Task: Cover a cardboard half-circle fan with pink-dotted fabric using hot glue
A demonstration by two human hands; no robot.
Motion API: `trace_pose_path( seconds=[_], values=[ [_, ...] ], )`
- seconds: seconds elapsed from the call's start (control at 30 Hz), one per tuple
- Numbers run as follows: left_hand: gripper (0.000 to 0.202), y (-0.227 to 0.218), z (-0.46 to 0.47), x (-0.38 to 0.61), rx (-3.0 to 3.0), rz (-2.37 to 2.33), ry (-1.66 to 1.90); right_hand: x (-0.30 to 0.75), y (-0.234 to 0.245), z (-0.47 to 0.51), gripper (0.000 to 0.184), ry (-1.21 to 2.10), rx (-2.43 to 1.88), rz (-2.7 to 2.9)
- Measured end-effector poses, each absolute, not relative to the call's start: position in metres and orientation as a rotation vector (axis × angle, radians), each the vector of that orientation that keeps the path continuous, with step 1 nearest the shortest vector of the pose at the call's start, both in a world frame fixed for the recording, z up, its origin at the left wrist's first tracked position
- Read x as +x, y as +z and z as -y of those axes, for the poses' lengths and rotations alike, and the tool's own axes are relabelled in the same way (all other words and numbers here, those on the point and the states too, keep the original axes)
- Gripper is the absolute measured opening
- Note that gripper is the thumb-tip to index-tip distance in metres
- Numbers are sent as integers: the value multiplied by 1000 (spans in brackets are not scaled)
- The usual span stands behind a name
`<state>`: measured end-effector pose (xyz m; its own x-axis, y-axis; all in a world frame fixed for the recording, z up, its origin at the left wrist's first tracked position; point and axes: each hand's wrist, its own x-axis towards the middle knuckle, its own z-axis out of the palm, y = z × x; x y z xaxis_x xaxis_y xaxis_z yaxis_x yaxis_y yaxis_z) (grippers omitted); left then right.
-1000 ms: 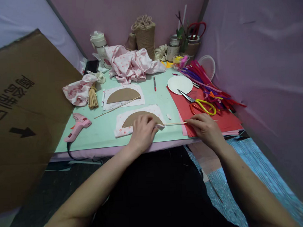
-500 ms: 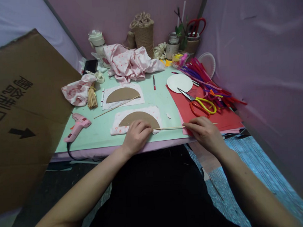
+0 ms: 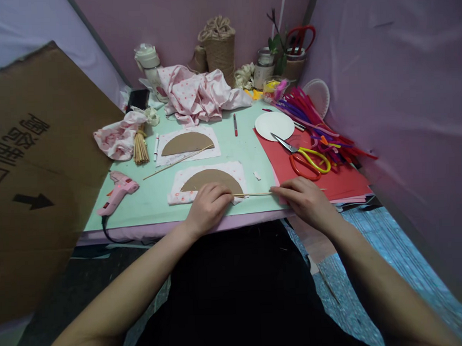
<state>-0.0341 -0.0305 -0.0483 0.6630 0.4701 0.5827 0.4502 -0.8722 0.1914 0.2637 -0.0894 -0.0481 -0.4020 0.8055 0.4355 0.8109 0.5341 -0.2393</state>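
Plainly, stick (image 3: 259, 194) in right hand (image 3: 305, 198)

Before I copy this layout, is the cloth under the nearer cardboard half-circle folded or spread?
Mostly spread: the cloth lies flat beyond the curved cardboard. Its near edge looks folded over; the left hand hides part.

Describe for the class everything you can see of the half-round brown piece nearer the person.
The half-round piece is flat, plain brown and looks like cardboard. It lies on pale spotted cloth, curved edge on the far side, straight edge on the near side. Cloth also runs along the straight edge at left. The left hand hides part of that edge; a thin stick passes by the right corner, but whether they touch is unclear.
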Motion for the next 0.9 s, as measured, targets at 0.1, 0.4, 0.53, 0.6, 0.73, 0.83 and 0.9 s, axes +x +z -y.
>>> trace_pose_path(
  seconds=[0.1,0.4,0.53,0.6,0.73,0.83,0.9],
  values=[
    [18,-47,32,-35,2792,-809,997,260,-49,86,36,0,-1246,2326],
    [13,-44,35,-38,2712,-862,1057,259,-47,85,40,67,-1218,2341],
    [18,-49,35,-39,2784,-853,1036,259,-48,86,40,63,-1205,2333],
    [21,-52,35,-39,2849,-816,1017,259,-49,86,40,56,-1204,2341],
    [23,-53,35,-36,2938,-822,1005,258,-47,86,40,61,-1217,2342],
    [22,-51,35,-34,2956,-835,987,259,-47,86,42,81,-1217,2335],
    [23,-50,35,-32,2955,-856,965,259,-48,86,42,94,-1211,2332]
  ],
)
